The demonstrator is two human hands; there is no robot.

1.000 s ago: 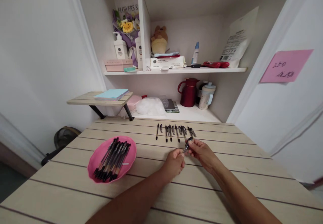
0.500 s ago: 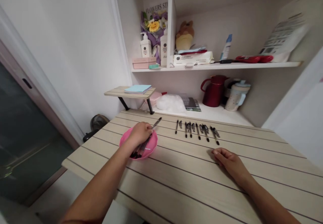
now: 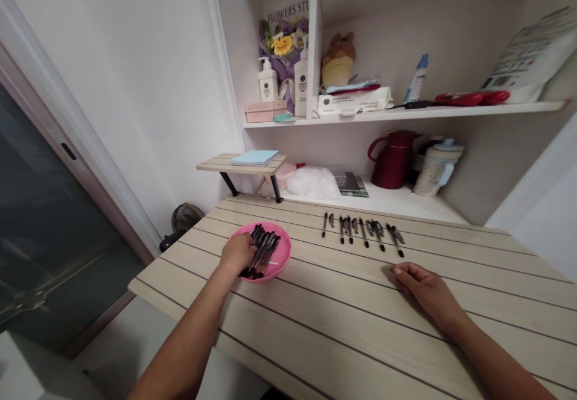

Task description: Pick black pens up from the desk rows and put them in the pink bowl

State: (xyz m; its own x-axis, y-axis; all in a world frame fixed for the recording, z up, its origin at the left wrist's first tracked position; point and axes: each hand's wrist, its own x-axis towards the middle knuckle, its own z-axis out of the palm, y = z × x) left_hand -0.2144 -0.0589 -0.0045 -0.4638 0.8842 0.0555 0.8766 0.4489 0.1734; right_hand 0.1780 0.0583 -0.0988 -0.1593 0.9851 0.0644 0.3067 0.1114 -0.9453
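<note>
At the left of the table, a pink plate point(image 3: 283, 248) with a wavy rim holds several black pens point(image 3: 265, 252) lying side by side. My left hand point(image 3: 237, 253) reaches over its left rim, fingers closed at the outermost pen; the fingertips are partly hidden. A small white strip point(image 3: 273, 263) lies in the plate beside the pens. On the right, my right hand point(image 3: 421, 283) rests on the tabletop with its fingers curled together and nothing in them. Beyond it, a row of uncapped pens point(image 3: 364, 232) and loose dark caps point(image 3: 354, 225) lies across the table.
The slatted table point(image 3: 315, 304) meets a white shelf unit. A small raised stand point(image 3: 216, 164) bears blue paper point(image 3: 255, 157). Behind the table are a white plastic bag point(image 3: 313, 183), a red jug point(image 3: 394, 159) and a pale tumbler point(image 3: 436, 168).
The pen that stuck out past the plate's far rim in my left hand now lies among the others. My left hand has drawn back leftward; my right hand has stayed put. The view has shifted slightly.
</note>
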